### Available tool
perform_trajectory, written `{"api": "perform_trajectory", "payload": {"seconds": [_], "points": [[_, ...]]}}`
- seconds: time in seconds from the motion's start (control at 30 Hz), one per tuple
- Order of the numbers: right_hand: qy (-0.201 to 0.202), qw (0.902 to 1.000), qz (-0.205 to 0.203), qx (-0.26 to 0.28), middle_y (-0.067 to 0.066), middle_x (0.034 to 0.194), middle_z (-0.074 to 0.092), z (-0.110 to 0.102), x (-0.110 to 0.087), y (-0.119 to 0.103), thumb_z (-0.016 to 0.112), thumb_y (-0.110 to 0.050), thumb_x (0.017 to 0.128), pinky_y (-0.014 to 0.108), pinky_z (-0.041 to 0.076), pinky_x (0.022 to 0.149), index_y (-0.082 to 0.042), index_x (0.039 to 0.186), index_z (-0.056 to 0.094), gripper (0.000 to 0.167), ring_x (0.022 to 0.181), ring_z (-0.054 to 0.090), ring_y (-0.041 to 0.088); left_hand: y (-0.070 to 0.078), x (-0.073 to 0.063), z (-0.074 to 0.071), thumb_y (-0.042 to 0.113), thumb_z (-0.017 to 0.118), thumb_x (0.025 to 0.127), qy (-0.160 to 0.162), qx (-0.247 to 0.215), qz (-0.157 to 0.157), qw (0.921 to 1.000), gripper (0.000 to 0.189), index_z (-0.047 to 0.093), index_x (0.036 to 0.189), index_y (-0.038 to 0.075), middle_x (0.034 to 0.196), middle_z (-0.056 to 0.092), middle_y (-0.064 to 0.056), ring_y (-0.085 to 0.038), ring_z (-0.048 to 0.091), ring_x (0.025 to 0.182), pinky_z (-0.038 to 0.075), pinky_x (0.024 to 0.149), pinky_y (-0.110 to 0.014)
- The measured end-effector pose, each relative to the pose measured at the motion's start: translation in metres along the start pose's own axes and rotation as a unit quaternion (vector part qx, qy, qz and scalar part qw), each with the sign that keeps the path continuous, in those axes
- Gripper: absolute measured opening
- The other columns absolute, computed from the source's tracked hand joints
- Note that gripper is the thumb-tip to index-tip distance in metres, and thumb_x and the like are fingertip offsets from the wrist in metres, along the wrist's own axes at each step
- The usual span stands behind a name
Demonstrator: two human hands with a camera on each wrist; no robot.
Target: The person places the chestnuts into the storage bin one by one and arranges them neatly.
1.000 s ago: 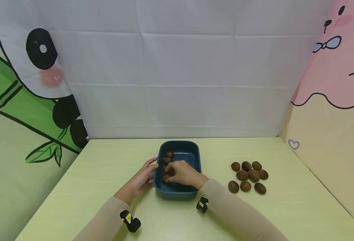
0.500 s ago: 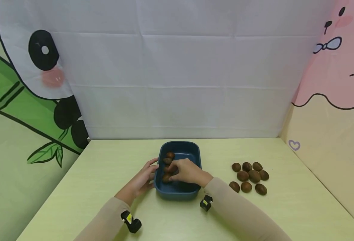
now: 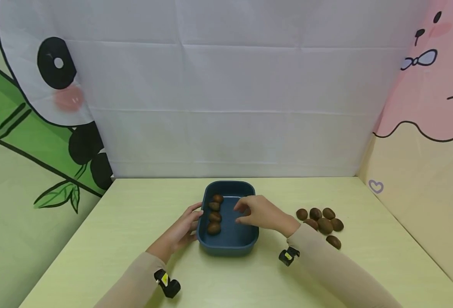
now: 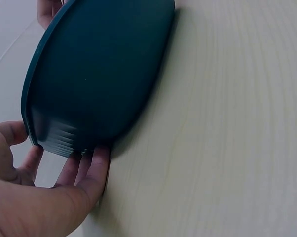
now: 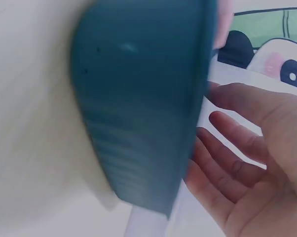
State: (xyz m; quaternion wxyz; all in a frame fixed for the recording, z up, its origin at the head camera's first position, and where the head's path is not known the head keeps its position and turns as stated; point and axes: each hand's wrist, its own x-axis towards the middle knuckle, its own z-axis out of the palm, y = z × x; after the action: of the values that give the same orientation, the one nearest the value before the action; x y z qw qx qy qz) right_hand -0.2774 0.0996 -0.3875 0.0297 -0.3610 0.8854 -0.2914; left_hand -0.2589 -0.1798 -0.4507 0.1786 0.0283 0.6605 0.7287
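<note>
In the head view, a dark blue rectangular box (image 3: 230, 250) stands on the table. Four would be over the limit of exact counting, so several brown chestnuts (image 3: 213, 228) line its left inner wall in a row. My left hand (image 3: 181, 229) rests its spread fingers against the outside of the left wall, up to the rim; the left wrist view shows those fingertips (image 4: 100, 157) on the wall. Over the right half of the box hovers my right hand (image 3: 263, 212), thumb and fingers loosely bent and apart, nothing between them. The right wrist view shows that hand (image 5: 257, 158) beyond the box wall.
Several more chestnuts (image 3: 325, 226) lie grouped on the table (image 3: 280, 278) to the right, partly hidden by the right sleeve (image 3: 326, 265). A white sheet (image 3: 234, 107) hangs behind the table, with cartoon-printed panels at both sides.
My right hand has let go of the nearest chestnuts in the row and moved right, away from them. My left hand and the box have stayed in place.
</note>
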Motion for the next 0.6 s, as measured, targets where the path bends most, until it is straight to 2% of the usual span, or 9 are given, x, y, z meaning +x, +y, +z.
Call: {"api": "perform_trajectory", "payload": {"seconds": [0.1, 0.33, 0.47, 0.6], "points": [[0.007, 0.9999, 0.011, 0.007, -0.001, 0.106, 0.068, -0.012, -0.013, 0.002, 0.077, -0.018, 0.09, 0.025, 0.054, 0.074, -0.011, 0.115, 0.069, 0.027, 0.09, 0.068, 0.014, 0.0, 0.0, -0.001, 0.034, 0.045, 0.107, -0.002, 0.002, -0.001, 1.0, 0.06, 0.019, 0.158, 0.019, 0.152, 0.033, -0.026, -0.034, 0.049, 0.13, 0.048, 0.093, -0.043], [0.02, 0.9996, 0.018, -0.013, -0.001, 0.102, 0.068, -0.032, -0.045, 0.018, 0.077, -0.018, 0.09, 0.028, 0.054, 0.076, -0.008, 0.113, 0.069, 0.026, 0.089, 0.067, 0.018, 0.0, 0.0, 0.001, 0.035, 0.046, 0.106, 0.012, 0.021, 0.0, 0.9997, 0.058, 0.023, 0.157, 0.018, 0.148, 0.042, -0.025, -0.03, 0.055, 0.125, 0.048, 0.092, -0.043], [0.01, 0.9985, 0.053, -0.004, 0.0, 0.101, 0.069, -0.037, -0.066, 0.035, 0.076, -0.02, 0.091, 0.03, 0.054, 0.076, -0.011, 0.113, 0.069, 0.025, 0.088, 0.066, 0.014, 0.0, 0.001, 0.001, 0.035, 0.046, 0.106, 0.013, 0.018, 0.0, 0.9998, 0.058, 0.023, 0.157, 0.018, 0.148, 0.042, -0.025, -0.029, 0.057, 0.123, 0.049, 0.092, -0.042], [0.003, 0.9961, 0.088, 0.005, 0.003, 0.103, 0.069, -0.039, -0.089, 0.051, 0.075, -0.023, 0.092, 0.034, 0.053, 0.077, -0.01, 0.115, 0.068, 0.027, 0.091, 0.066, 0.016, -0.001, 0.002, 0.0, 0.034, 0.046, 0.106, 0.012, 0.015, -0.002, 0.9998, 0.058, 0.023, 0.157, 0.018, 0.149, 0.04, -0.025, -0.028, 0.057, 0.122, 0.048, 0.092, -0.042]]}}
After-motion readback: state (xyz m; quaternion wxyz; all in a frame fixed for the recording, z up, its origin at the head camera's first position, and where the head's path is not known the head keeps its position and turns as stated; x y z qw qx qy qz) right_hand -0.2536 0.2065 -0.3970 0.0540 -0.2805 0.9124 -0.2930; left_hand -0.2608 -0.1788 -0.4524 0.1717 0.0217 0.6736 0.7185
